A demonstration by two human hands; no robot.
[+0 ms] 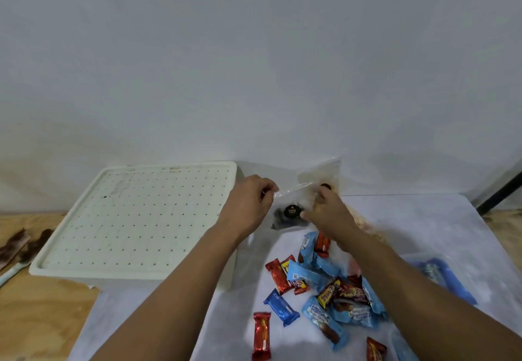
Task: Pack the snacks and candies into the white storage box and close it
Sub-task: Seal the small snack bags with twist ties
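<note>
Clear plastic bag (308, 188) pinched by both hands, wrapper lettering too blurred to read

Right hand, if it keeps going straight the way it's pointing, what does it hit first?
Probably the clear plastic bag that the right hand already touches, then the white wall behind it; depth is unclear.

Maroon-and-yellow wrapper (330, 293): "Beng-beng", seen upside down
Second maroon wrapper (355, 293): "eng-be", partly hidden
Light-blue packets (320, 312): white lettering, too blurred to read
Round dark label (291, 211): gold print, unreadable
</note>
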